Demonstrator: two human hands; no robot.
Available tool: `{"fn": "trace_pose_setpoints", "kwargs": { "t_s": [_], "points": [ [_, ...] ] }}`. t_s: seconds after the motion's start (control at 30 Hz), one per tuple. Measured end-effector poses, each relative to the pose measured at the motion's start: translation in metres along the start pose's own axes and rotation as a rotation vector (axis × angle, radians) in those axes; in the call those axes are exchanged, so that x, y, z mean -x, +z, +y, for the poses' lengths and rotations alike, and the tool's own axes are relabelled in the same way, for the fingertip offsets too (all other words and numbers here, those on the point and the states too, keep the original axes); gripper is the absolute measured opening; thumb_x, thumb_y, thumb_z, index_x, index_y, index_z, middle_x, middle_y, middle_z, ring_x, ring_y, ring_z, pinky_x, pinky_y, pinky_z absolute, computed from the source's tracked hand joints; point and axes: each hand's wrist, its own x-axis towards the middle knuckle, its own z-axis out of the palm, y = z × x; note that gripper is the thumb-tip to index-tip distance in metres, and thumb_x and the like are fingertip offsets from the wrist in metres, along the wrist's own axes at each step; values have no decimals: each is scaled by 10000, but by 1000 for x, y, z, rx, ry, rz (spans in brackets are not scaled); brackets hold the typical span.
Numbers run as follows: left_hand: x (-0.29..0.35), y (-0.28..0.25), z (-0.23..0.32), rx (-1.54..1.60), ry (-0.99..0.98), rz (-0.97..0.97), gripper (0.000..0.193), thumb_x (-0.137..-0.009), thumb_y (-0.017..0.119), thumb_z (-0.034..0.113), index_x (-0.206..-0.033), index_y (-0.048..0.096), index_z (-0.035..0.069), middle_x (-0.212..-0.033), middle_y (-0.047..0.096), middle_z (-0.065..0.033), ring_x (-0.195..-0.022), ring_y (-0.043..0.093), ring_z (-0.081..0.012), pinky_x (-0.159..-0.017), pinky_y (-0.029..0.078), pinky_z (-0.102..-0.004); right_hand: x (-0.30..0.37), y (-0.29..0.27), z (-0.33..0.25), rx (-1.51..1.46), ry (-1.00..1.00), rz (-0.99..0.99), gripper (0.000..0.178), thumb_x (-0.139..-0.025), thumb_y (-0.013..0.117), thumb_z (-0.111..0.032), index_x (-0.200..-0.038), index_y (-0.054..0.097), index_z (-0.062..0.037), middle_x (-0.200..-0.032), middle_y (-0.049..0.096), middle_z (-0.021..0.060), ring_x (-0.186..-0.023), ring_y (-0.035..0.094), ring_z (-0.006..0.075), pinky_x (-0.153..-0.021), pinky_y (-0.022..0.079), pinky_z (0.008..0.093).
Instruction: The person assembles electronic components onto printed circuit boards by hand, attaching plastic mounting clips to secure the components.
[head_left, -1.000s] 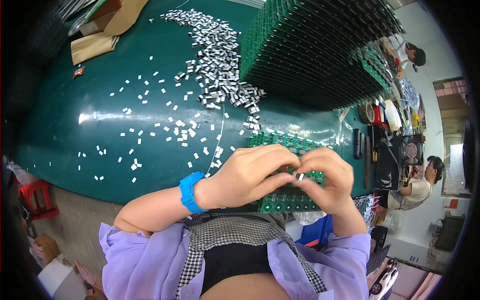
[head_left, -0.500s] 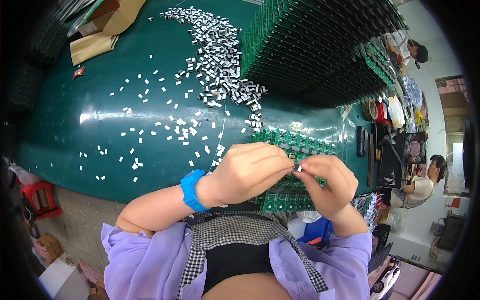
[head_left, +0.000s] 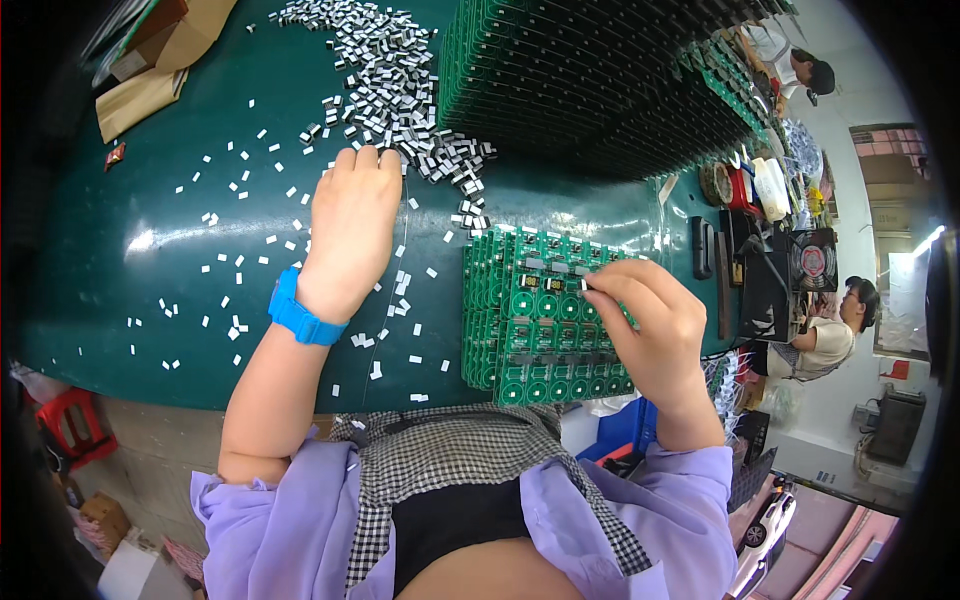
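Note:
In a pinch of thumb and fingertips, my right hand (head_left: 655,325) holds a small white-and-black digit display module (head_left: 584,286) at the top face of a stack of green circuit boards (head_left: 515,340). Two display modules with lit-looking yellow digits (head_left: 541,283) sit on that board, left of my fingers. My left hand (head_left: 355,215), a blue band (head_left: 300,312) on its wrist, reaches to the near edge of a heap of display modules (head_left: 385,75). Its fingers are curled together, back of the hand up, and the tips are hidden, so what they hold, if anything, cannot be seen.
Small white pieces (head_left: 235,262) lie scattered over the green table (head_left: 150,310). A tall stack of circuit boards (head_left: 590,90) rises behind the worked stack. Brown paper (head_left: 140,105) lies far left. A black fan (head_left: 813,262) and two people (head_left: 825,345) are at right.
My left hand has left my right hand and swung up and left to the heap. My right hand keeps a display module at the board. The whole view has shifted slightly.

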Motion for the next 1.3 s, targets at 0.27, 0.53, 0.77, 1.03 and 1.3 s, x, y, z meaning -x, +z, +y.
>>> {"fn": "trace_pose_setpoints", "kwargs": {
  "t_s": [0.27, 0.53, 0.77, 1.03, 1.3],
  "points": [
    [-2, 2, 0, 22, 4, 33, 132, -676, 575, -53, -781, 550, 24, -764, 595, -127, -787, 594, -281, -682, 495, -384, 6, 7, 5, 59, -50, -26, 171, -711, 706, 4, -868, 652, -36, -820, 623, 67, -711, 636, 229, -580, 518, 314],
    [0, -16, 13, 530, -31, 52, 93, -806, 604, 12, -894, 632, 9, -862, 629, -117, -787, 616, -302, -697, 487, -371, 6, 7, 3, 110, -95, -14, 180, -694, 697, 10, -864, 653, -26, -822, 620, 65, -705, 636, 217, -579, 525, 308],
    [0, -25, 24, 764, 8, 110, 132, -798, 614, -33, -922, 640, 0, -861, 625, -110, -778, 632, -254, -691, 492, -314, 3, 6, 2, 129, -126, -45, 219, -653, 674, 23, -867, 656, -15, -825, 611, 71, -700, 634, 217, -579, 524, 302],
    [0, -36, 29, 1173, -44, -19, 127, -801, 627, -53, -925, 647, -34, -895, 650, -84, -840, 646, -163, -755, 508, -268, 8, 6, 4, 130, -158, -70, 264, -641, 673, 25, -903, 653, -3, -835, 608, 70, -714, 634, 209, -577, 523, 298],
    [24, -53, 58, 1680, 29, -199, 170, -801, 666, -60, -956, 610, -22, -960, 637, -96, -906, 646, -163, -823, 535, -291, -4, -3, -15, -48, -23, -52, 285, -670, 754, -23, -938, 657, -6, -859, 629, 96, -730, 641, 204, -593, 532, 275]
  ]
}}
